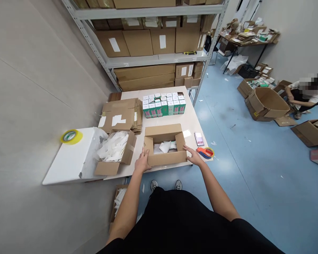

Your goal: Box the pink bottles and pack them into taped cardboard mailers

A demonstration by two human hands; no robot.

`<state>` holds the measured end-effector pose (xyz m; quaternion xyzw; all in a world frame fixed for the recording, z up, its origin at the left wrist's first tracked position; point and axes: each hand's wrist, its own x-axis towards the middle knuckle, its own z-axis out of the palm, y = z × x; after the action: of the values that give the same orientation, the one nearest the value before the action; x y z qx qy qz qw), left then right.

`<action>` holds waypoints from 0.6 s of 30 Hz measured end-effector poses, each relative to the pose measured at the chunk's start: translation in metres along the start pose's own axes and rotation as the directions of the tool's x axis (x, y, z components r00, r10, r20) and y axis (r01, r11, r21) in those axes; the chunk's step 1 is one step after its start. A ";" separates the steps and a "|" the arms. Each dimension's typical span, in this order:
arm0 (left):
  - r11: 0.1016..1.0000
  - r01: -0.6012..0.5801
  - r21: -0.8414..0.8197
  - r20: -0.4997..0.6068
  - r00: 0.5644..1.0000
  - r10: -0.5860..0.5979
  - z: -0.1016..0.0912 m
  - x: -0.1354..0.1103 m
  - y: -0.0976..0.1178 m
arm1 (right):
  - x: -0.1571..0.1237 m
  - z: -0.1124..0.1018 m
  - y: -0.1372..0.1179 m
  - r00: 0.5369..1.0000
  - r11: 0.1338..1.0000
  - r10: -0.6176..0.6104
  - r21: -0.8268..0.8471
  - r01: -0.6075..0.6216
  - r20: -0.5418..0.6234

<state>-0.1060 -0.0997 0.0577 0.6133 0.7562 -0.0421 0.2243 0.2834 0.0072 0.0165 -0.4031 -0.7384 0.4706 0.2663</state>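
Observation:
An open cardboard box (166,159) sits at the near edge of the table (190,124), with white packing material inside. My left hand (142,163) rests against the box's left side, its fingers laid along the left flap. My right hand (194,156) touches the right side, fingers stretched flat along the right flap. Neither hand grips anything else. Behind the box stand several green and white small product boxes (164,105) in rows.
A second open box of white bags (116,151) sits left, a stack of flat cardboard (122,114) behind it. Tape dispenser (205,152) and small cards (199,138) lie right. Yellow tape roll (71,136) on a white surface. Shelving (153,60) behind. A person crouches far right among cartons.

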 end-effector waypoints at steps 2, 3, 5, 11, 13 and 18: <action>1.000 -0.024 -0.017 -0.014 1.000 0.024 0.001 0.000 -0.004 | -0.006 0.002 0.004 0.999 0.999 -0.035 -0.041 0.035 0.006; 0.999 -0.040 -0.033 -0.013 0.999 0.039 0.001 0.000 -0.008 | -0.007 0.002 0.005 0.999 0.998 -0.043 -0.054 0.043 0.008; 0.994 -0.070 -0.085 0.013 0.997 0.072 0.000 0.002 -0.017 | -0.008 0.002 0.009 0.999 0.997 -0.048 -0.062 0.049 0.010; 0.907 -0.147 -0.395 0.117 0.971 0.209 -0.010 0.008 -0.048 | 0.002 -0.013 0.011 0.999 0.999 -0.012 0.035 0.010 0.047; 0.848 -0.126 -0.516 0.109 0.971 0.211 -0.009 0.007 -0.053 | 0.005 -0.019 0.009 0.997 0.996 0.030 0.082 -0.036 0.072; 0.639 -0.045 -0.768 0.056 0.989 0.138 0.001 0.002 -0.054 | 0.012 -0.026 0.005 0.986 0.967 0.144 0.202 -0.157 0.077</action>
<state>-0.1573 -0.1112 0.0445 0.4955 0.6578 0.2588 0.5048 0.2986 0.0310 0.0227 -0.4133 -0.6603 0.5763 0.2473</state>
